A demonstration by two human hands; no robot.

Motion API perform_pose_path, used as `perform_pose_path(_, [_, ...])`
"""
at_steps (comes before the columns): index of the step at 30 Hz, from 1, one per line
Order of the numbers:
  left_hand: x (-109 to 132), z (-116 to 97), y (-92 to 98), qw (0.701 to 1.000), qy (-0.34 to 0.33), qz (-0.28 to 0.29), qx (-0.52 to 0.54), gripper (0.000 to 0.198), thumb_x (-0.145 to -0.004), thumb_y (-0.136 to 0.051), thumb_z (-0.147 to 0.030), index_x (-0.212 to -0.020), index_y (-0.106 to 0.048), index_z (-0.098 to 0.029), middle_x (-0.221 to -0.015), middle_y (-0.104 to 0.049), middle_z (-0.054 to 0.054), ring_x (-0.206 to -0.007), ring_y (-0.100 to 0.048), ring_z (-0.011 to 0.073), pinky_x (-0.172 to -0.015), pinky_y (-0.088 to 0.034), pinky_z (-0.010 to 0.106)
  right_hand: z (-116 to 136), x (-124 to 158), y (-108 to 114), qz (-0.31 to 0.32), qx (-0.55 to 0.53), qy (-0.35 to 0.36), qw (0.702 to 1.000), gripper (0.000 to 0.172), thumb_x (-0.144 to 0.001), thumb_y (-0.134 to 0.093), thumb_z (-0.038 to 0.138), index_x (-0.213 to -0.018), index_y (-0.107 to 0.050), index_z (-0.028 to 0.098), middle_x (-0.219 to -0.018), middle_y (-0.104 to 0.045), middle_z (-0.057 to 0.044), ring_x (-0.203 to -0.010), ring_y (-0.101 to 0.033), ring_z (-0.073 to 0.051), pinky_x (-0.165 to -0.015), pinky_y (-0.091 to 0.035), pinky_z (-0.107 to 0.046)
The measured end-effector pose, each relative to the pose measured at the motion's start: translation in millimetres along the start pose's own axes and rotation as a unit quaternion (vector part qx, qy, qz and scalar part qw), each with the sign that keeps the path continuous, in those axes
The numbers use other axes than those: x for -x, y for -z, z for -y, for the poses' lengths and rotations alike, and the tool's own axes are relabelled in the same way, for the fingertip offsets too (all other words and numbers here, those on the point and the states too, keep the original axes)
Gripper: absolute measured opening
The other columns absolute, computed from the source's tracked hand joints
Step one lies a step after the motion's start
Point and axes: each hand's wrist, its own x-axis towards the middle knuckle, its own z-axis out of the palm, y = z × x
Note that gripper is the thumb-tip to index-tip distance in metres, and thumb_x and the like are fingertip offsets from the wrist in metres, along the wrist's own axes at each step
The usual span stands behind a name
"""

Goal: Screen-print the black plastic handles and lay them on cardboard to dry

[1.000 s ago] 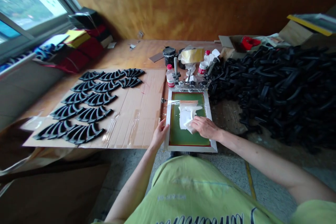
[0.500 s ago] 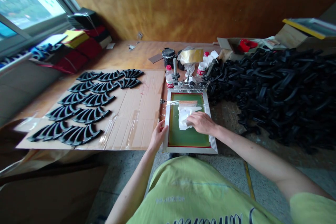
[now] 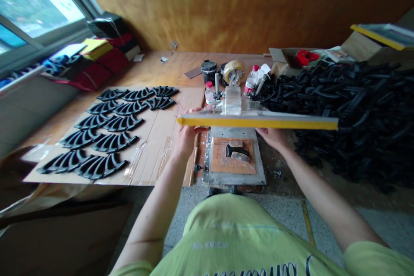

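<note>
While both hands pinch a yellow squeegee, a cardboard box with a red object inside.

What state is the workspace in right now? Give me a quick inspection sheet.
surface: wooden bench, cardboard sheet on its left
job's things: yellow-edged bar; metal base plate with orange pad under a black piece
clutter: black parts in rows, black heap, tape roll, plastic bottle
grippers: left hand and right hand both at the bar
cables: nothing seen
surroundings: window, wooden wall panel, speckled floor
</note>
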Motion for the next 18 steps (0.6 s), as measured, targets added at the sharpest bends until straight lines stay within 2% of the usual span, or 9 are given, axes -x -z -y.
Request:
perform_pose_path(4, [-20.1, -9.4, -16.5, 1.000, -0.022, -0.007, -0.004, 0.043, -0.088, -0.054, -0.061, -0.107, -0.059, -0.023, -0.084, -0.071, 0.003, -0.078, -0.068, 0.0135, -0.063, -0.053, 0.021, 23.2, 42.8, -56.1, 0.136, 0.130, 0.054, 0.981, 0.021, -0.085, -0.071, 0.036, -0.079, -0.067, 0.016, -0.093, -0.069, -0.010, -0.093, -0.061, -0.022, -0.085, -0.046, -0.031])
perform_pose_path(6, [-5.9, 1.8, -19.1, 0.999, -0.018, -0.046, 0.005, 0.043, -0.088, -0.056, -0.061, -0.109, -0.056, -0.024, -0.086, -0.071, 0.002, -0.075, -0.068, 0.0128, -0.062, -0.053, 0.021, 39.3, 52.4, -67.1, 0.176, 0.171, 0.022, 0.969, 0.015, -0.090, -0.064, 0.029, -0.087, -0.065, 0.015, -0.096, -0.068, -0.012, -0.097, -0.061, -0.024, -0.085, -0.045, -0.032])
perform_pose_path(7, [7.8, 12.0, -20.1, 0.998, 0.013, -0.055, 0.002, 0.044, -0.086, -0.058, -0.062, -0.108, -0.056, -0.023, -0.085, -0.071, 0.002, -0.074, -0.068, 0.0131, -0.061, -0.053, 0.021, 47.8, 56.1, -68.7, 0.183, 0.172, -0.005, 0.968, 0.014, -0.093, -0.060, 0.027, -0.091, -0.064, 0.015, -0.095, -0.068, -0.013, -0.095, -0.061, -0.024, -0.083, -0.045, -0.032])
perform_pose_path(9, [44.5, 38.6, -22.6, 0.989, 0.145, -0.026, -0.022, 0.048, -0.082, -0.063, -0.063, -0.102, -0.060, -0.020, -0.083, -0.072, 0.005, -0.071, -0.069, 0.0159, -0.060, -0.053, 0.024, 67.0, 65.0, -69.2, 0.163, 0.154, -0.050, 0.973, 0.015, -0.098, -0.052, 0.027, -0.096, -0.061, 0.015, -0.092, -0.068, -0.012, -0.092, -0.061, -0.023, -0.079, -0.045, -0.031])
perform_pose_path(10, [64.6, 53.0, -24.3, 0.967, 0.251, 0.029, -0.043, 0.052, -0.078, -0.067, -0.064, -0.100, -0.062, -0.017, -0.083, -0.073, 0.008, -0.073, -0.070, 0.0193, -0.059, -0.054, 0.026, 77.5, 70.8, -70.2, 0.138, 0.142, -0.056, 0.979, 0.016, -0.099, -0.050, 0.027, -0.097, -0.060, 0.016, -0.092, -0.067, -0.012, -0.092, -0.060, -0.023, -0.079, -0.045, -0.032])
perform_pose_path(11, [83.5, 66.8, -25.7, 0.941, 0.330, 0.064, -0.040, 0.054, -0.077, -0.067, -0.065, -0.101, -0.063, -0.017, -0.087, -0.074, 0.010, -0.078, -0.071, 0.0222, -0.061, -0.055, 0.029, 87.8, 77.2, -72.1, 0.113, 0.128, -0.041, 0.984, 0.016, -0.099, -0.049, 0.028, -0.097, -0.059, 0.017, -0.093, -0.067, -0.011, -0.093, -0.059, -0.024, -0.080, -0.045, -0.033])
perform_pose_path(13, [111.2, 89.4, -25.1, 0.910, 0.408, 0.078, 0.006, 0.051, -0.081, -0.062, -0.065, -0.094, -0.063, -0.016, -0.087, -0.073, 0.011, -0.084, -0.071, 0.0236, -0.067, -0.057, 0.032, 102.6, 89.3, -76.5, 0.093, 0.093, 0.045, 0.990, 0.015, -0.099, -0.049, 0.027, -0.095, -0.060, 0.018, -0.093, -0.066, -0.010, -0.095, -0.058, -0.024, -0.083, -0.046, -0.034])
perform_pose_path(16, [114.2, 107.9, -3.1, 0.902, 0.430, 0.005, 0.028, 0.039, -0.085, -0.060, -0.055, -0.088, -0.059, -0.016, -0.080, -0.071, 0.007, -0.072, -0.069, 0.0193, -0.063, -0.056, 0.031, 89.1, 100.1, -66.7, 0.123, 0.041, 0.167, 0.978, 0.017, -0.097, -0.048, 0.017, -0.099, -0.064, 0.018, -0.100, -0.067, -0.007, -0.101, -0.056, -0.021, -0.090, -0.045, -0.033])
perform_pose_path(18, [94.7, 112.8, 30.7, 0.914, 0.400, -0.032, -0.065, 0.036, -0.084, -0.057, -0.052, -0.092, -0.058, -0.017, -0.077, -0.070, 0.005, -0.059, -0.065, 0.0163, -0.054, -0.052, 0.027, 49.8, 105.7, -40.7, 0.128, 0.077, 0.131, 0.980, 0.027, -0.094, -0.045, 0.008, -0.106, -0.067, 0.019, -0.108, -0.068, -0.006, -0.106, -0.055, -0.019, -0.094, -0.044, -0.031])
